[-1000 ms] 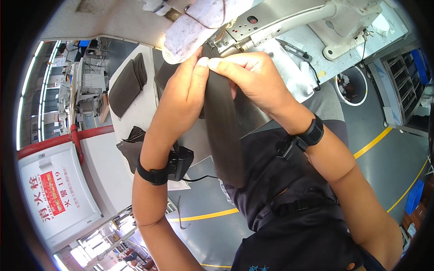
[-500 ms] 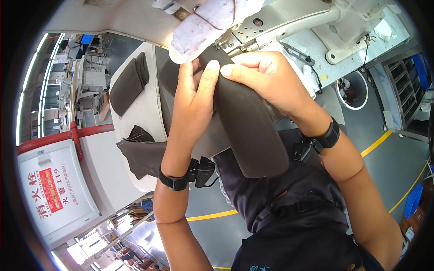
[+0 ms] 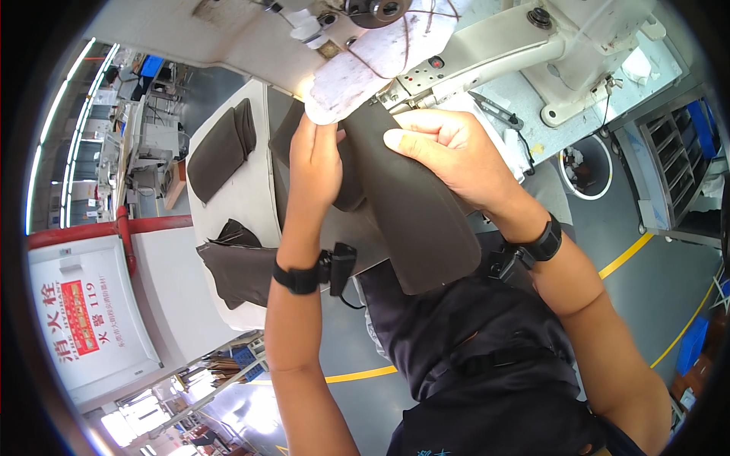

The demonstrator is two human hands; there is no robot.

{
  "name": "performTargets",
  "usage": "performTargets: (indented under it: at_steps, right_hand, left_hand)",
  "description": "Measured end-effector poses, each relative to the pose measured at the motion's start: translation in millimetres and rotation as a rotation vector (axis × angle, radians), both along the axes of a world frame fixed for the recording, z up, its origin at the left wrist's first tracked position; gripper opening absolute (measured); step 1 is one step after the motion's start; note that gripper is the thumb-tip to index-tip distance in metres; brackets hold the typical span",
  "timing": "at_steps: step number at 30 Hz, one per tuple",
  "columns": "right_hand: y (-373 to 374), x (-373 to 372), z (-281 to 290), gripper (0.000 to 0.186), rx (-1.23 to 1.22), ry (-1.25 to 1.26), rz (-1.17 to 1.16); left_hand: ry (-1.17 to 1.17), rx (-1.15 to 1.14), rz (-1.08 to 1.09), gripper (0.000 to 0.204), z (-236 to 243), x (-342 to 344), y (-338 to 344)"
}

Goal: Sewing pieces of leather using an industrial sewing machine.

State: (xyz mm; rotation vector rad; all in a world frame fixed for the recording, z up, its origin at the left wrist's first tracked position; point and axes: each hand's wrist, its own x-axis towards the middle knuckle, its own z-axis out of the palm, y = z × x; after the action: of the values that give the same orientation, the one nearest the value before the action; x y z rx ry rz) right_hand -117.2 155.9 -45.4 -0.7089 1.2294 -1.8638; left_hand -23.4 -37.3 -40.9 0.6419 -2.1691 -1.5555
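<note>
A long, dark brown leather-like piece [image 3: 414, 220] with a rounded lower end hangs from the sewing machine's front toward my lap. My right hand [image 3: 456, 156] pinches its right edge, thumb on top and fingers curled beneath. My left hand [image 3: 313, 163] is at the piece's left side, seen edge-on, closed around the brown material. Its fingertips are hidden beneath the machine's white-covered head [image 3: 350, 80]. A second rounded brown flap [image 3: 350, 194] shows between my left hand and the long piece. The stitching area is hidden.
Folded brown pieces [image 3: 220, 148] and a loose brown stack [image 3: 239, 262] lie on the pale table [image 3: 255, 194] at left. Thread snips [image 3: 498, 110] rest on the machine bed at right. A white-rimmed bin [image 3: 585, 169] and a metal rack [image 3: 673, 163] stand beyond.
My left thumb has left the top of the long piece, and that hand has turned edge-on. The long piece now lies flatter and wider, and the flap shows beside it. My right hand has shifted slightly down.
</note>
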Motion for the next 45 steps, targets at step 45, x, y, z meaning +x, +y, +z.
performTargets:
  at_steps: [45]
  right_hand:
    - [89, -67, -74, 0.033, 0.607, 1.135, -0.554]
  left_hand:
    - [-0.4, -0.676, -0.15, 0.022, 99, 102, -54]
